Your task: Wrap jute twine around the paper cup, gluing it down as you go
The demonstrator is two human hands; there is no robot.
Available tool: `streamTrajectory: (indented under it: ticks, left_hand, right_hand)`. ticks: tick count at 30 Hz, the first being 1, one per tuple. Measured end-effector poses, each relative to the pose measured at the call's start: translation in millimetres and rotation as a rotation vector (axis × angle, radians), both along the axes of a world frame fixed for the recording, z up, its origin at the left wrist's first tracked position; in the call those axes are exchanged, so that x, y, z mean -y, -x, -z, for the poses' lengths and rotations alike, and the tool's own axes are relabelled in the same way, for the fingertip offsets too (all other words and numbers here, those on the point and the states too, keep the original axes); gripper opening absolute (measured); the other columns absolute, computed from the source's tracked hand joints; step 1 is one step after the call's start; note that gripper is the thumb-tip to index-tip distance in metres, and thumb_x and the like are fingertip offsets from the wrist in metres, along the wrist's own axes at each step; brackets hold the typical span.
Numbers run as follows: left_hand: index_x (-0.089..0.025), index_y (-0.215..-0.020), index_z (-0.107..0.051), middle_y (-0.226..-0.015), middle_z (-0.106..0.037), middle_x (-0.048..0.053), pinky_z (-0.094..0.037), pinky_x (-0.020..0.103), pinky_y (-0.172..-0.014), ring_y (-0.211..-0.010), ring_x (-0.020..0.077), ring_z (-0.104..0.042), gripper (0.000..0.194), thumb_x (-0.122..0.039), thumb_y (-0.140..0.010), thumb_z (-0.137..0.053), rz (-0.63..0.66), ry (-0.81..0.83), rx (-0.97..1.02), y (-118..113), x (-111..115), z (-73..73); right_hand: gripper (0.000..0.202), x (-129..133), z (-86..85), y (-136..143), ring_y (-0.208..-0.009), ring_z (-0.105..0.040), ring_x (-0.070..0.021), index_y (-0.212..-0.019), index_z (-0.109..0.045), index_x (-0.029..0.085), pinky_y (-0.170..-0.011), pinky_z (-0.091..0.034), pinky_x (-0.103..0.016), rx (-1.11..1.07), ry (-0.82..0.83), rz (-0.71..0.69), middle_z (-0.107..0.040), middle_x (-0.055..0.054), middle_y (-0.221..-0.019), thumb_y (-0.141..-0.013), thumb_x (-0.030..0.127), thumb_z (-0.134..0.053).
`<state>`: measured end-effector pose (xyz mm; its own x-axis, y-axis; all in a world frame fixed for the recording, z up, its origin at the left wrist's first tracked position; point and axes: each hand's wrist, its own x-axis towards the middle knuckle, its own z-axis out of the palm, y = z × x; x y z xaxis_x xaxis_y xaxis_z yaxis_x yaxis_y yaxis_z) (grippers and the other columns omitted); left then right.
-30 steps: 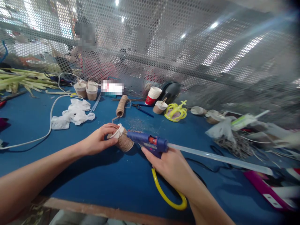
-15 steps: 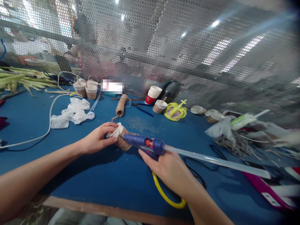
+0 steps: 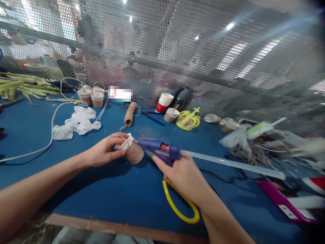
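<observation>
My left hand [image 3: 108, 149] grips the white rim of a paper cup [image 3: 134, 153] wrapped in brown twine, tilted on its side. My right hand [image 3: 177, 169] is closed round a blue glue gun [image 3: 158, 150], whose nozzle is close to the cup's upper side. A long clear glue stick [image 3: 228, 163] sticks out of the gun's back. Under my right hand lie scissors with yellow handles [image 3: 181, 213], their blades partly hidden. Behind the cup, a roll of twine [image 3: 130, 114] rests on the blue table, a strand running toward my left hand.
White crumpled bags [image 3: 82, 121] and small cups [image 3: 97, 98] stand at the left, with a white cord [image 3: 52, 132]. Pliers [image 3: 153, 118], red-and-white cups [image 3: 164, 102] and a yellow crown-shaped piece [image 3: 188, 120] lie behind. A purple power strip [image 3: 284, 203] is at the right.
The glue gun has moved slightly up and to the right, so more of the twine-wrapped cup and the scissors shows. My left hand has hardly moved.
</observation>
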<state>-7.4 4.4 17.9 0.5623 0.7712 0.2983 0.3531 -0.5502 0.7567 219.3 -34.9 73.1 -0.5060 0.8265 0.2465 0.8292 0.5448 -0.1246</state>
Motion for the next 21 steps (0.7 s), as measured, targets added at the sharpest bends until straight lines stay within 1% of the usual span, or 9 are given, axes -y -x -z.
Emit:
streamTrajectory:
  ticks: [3,8,13,15,19,21]
  left_hand:
    - [-0.014,-0.083,-0.058,-0.112,-0.055,0.011,-0.035,0.036,-0.098,-0.117,0.0222,-0.040,0.016,-0.024,-0.081,-0.046,-0.006,0.003,-0.007,-0.1,0.4,-0.6]
    - [-0.014,-0.083,-0.057,-0.109,-0.057,0.011,-0.035,0.036,-0.098,-0.117,0.0225,-0.040,0.016,-0.024,-0.081,-0.045,0.002,-0.007,-0.013,-0.4,0.0,-1.4]
    - [-0.014,-0.083,-0.057,-0.109,-0.058,0.011,-0.035,0.036,-0.098,-0.117,0.0226,-0.040,0.015,-0.024,-0.081,-0.045,0.004,-0.009,-0.016,-0.5,0.5,-2.1]
    - [-0.014,-0.082,-0.057,-0.109,-0.058,0.011,-0.035,0.036,-0.098,-0.116,0.0226,-0.041,0.015,-0.024,-0.081,-0.045,0.004,-0.013,-0.016,-0.5,0.8,-2.4]
    - [-0.014,-0.084,-0.057,-0.108,-0.058,0.011,-0.035,0.035,-0.098,-0.116,0.0221,-0.040,0.015,-0.023,-0.081,-0.045,0.008,-0.018,-0.011,-0.6,0.9,-2.7]
    - [-0.014,-0.085,-0.058,-0.108,-0.058,0.011,-0.035,0.035,-0.098,-0.116,0.0217,-0.041,0.016,-0.023,-0.081,-0.045,0.011,-0.016,-0.007,-0.7,0.6,-2.7]
  right_hand:
    - [0.025,-0.7,1.5,-0.9,-0.059,-0.061,-0.0165,-0.078,-0.065,0.013,-0.056,-0.047,-0.024,-0.033,0.027,0.048,-0.065,-0.006,-0.062,-0.082,0.023,-0.042]
    - [0.026,-1.9,1.1,-0.3,-0.056,-0.060,-0.0182,-0.083,-0.066,0.011,-0.057,-0.047,-0.028,0.118,-0.024,-0.036,-0.064,-0.007,-0.059,-0.082,0.019,-0.041]
    - [0.025,0.5,-2.8,2.1,-0.057,-0.060,-0.0172,-0.081,-0.066,0.012,-0.058,-0.048,-0.027,0.053,0.019,0.025,-0.064,-0.006,-0.059,-0.082,0.020,-0.043]
    - [0.025,1.7,-3.9,2.4,-0.059,-0.061,-0.0180,-0.083,-0.066,0.011,-0.059,-0.048,-0.027,0.050,0.034,0.043,-0.064,-0.007,-0.060,-0.081,0.020,-0.043]
    - [0.027,2.7,-4.2,1.8,-0.062,-0.062,-0.0199,-0.090,-0.066,0.010,-0.060,-0.049,-0.030,0.078,0.033,0.014,-0.064,-0.008,-0.061,-0.081,0.018,-0.043]
    - [0.026,2.8,-4.3,1.6,-0.062,-0.062,-0.0196,-0.088,-0.066,0.011,-0.060,-0.049,-0.029,0.060,0.019,0.004,-0.065,-0.008,-0.063,-0.080,0.018,-0.043]
